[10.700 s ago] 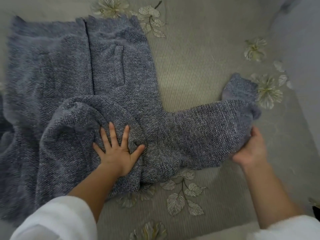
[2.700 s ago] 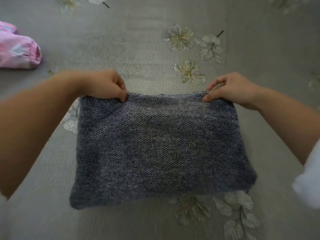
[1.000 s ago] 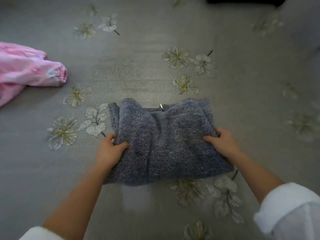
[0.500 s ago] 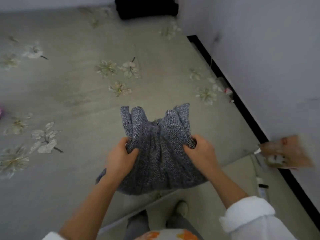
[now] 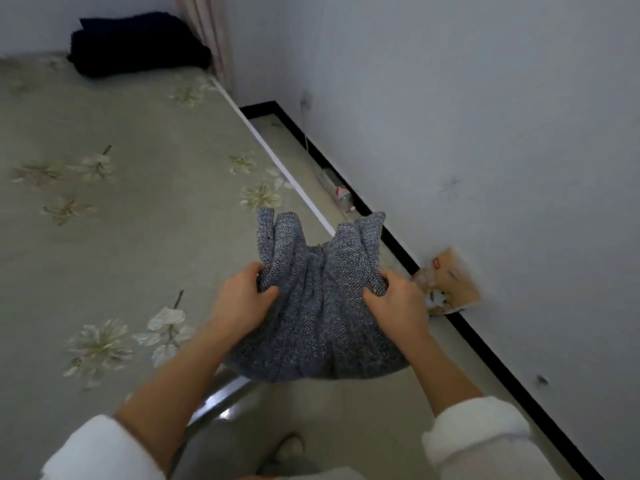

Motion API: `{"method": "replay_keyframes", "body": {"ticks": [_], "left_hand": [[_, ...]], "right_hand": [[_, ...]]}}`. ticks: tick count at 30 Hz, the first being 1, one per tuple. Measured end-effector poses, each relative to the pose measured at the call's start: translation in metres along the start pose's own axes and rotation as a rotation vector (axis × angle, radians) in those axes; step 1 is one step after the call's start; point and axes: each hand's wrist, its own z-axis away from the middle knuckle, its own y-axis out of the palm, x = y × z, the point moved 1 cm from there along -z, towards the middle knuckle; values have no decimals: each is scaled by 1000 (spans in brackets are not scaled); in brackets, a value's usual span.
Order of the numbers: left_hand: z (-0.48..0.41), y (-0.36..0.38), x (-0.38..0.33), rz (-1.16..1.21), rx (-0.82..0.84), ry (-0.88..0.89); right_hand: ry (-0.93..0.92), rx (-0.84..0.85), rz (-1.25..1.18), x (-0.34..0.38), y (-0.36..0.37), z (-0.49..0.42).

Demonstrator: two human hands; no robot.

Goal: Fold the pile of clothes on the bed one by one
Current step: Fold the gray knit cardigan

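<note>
Both hands grip the folded grey knit sweater (image 5: 311, 299), the left hand (image 5: 239, 299) bunching its left side and the right hand (image 5: 398, 303) its right. It hangs between them above the near right edge of the floral bed (image 5: 104, 237). A dark, perhaps folded, garment (image 5: 138, 46) lies at the bed's far end.

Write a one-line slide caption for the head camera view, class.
Both hands, left and right, grip a folded grey knit garment lifted beside the floral bed.

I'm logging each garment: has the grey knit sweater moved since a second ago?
Yes. The grey knit sweater lay well inside the bed edge; now left hand and right hand hold it up, rightward across that edge.
</note>
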Motion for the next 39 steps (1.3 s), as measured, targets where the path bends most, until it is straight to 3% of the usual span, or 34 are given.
{"method": "replay_keyframes", "body": {"ticks": [10, 22, 30, 39], "left_hand": [[-74, 77, -154, -78, 19, 140], [-252, 161, -287, -36, -6, 156], [-346, 175, -342, 11, -86, 83], [-459, 175, -368, 89, -282, -69]], "right_hand": [[54, -103, 15, -112, -98, -84], [45, -81, 28, -211, -155, -286], [-81, -60, 67, -227, -179, -420], [-285, 3, 142, -210, -176, -582]]}}
